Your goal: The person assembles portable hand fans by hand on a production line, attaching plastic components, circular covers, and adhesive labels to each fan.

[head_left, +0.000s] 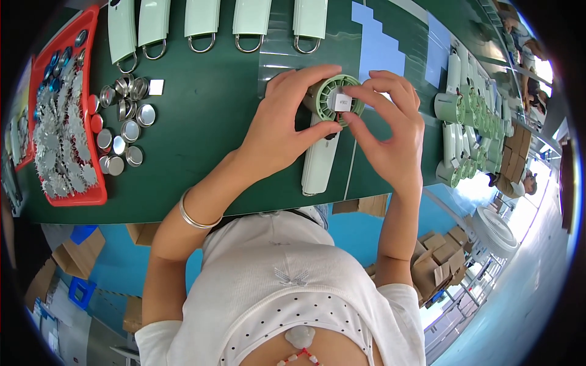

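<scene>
My left hand (282, 119) is closed around the rim of a pale green handheld fan (321, 160), whose ribbed round head (325, 93) faces up toward me. The fan's handle points toward the table's near edge. At the open middle of the head sits a small white square piece (342, 102) with print on it. My right hand (395, 131) pinches this piece between thumb and forefinger, its other fingers curled above. A bit of red and dark wire shows just below the piece. How deep the piece sits in the head is hidden.
At left, a red tray (102, 183) holds grey toothed wheels and blue-silver caps. Beside it lie several silver round caps (130, 130) and a white square (156, 86). Pale handles with metal loops (250, 21) line the far side. More green fans (450, 108) are stacked at right.
</scene>
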A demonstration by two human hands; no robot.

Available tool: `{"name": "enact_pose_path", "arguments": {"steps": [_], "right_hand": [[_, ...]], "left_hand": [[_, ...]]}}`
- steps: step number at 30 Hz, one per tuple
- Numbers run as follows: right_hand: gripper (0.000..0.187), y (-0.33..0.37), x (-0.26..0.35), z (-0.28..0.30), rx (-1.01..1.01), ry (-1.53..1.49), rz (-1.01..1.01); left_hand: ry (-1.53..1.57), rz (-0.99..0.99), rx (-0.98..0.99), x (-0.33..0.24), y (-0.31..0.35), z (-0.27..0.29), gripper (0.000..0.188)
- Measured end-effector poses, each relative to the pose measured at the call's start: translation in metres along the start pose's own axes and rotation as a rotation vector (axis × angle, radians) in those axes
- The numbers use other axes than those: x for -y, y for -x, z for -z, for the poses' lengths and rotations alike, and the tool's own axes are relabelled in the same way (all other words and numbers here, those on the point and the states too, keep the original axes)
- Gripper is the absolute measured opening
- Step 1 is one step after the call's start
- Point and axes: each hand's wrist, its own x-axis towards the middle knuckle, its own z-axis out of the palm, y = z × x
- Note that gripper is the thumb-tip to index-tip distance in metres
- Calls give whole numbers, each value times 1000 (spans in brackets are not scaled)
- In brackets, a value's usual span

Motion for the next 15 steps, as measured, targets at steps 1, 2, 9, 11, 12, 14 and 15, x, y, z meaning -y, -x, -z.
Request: {"name": "enact_pose_path", "arguments": {"steps": [1,2,9,11,12,14,15], "right_hand": [[31,1,-2,-1,-8,0,8],[31,1,-4,-2,-17,0,17],[30,2,-5,2,-64,-78,-10],[27,11,-25,4,-224,-130,-207],[25,17,-36,4,-374,-205,-400],[22,34,-72,9,-423,-56,-627],[22,43,-86,11,-426,-51,-630]], "left_hand": [[-5,-24,2,1,0,0,69],[-11,-49,4,1,-1,-1,70],[53,69,3,1,1,-3,72],[10,88,24,-1,3,2,72],[1,93,30,-2,3,2,71],[82,82,25,-3,5,-1,70],[155,85,12,-2,5,-2,69]]}}
